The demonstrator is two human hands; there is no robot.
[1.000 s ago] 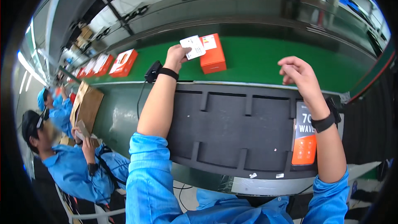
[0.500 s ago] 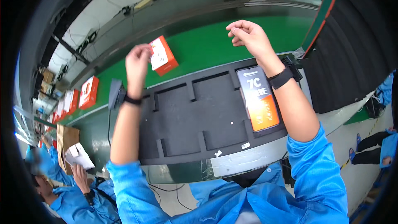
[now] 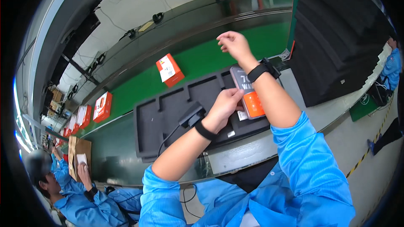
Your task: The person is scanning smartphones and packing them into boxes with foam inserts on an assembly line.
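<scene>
My left hand (image 3: 225,105) is closed on the left edge of a smartphone (image 3: 254,103) whose front is grey above and orange below. The phone is at the right end of a black foam tray (image 3: 189,92) with several recesses. It looks slightly tilted; I cannot tell whether it is fully off the tray. My right forearm covers part of its right side. Beyond the tray, my right hand (image 3: 237,47) hovers over the green belt, its fingers curled together in a pinch. Whether anything small is between them is hidden.
An orange and white box (image 3: 169,70) stands on the green belt (image 3: 198,50) behind the tray. More such boxes (image 3: 102,106) line up at the left. A black foam stack (image 3: 336,42) rises at the right. A co-worker (image 3: 84,197) sits at the lower left beside a brown carton (image 3: 80,155).
My left hand has left the side of the orange box and come right and nearer, onto the phone's edge. My right hand stays raised in a pinch. The view has shifted.
</scene>
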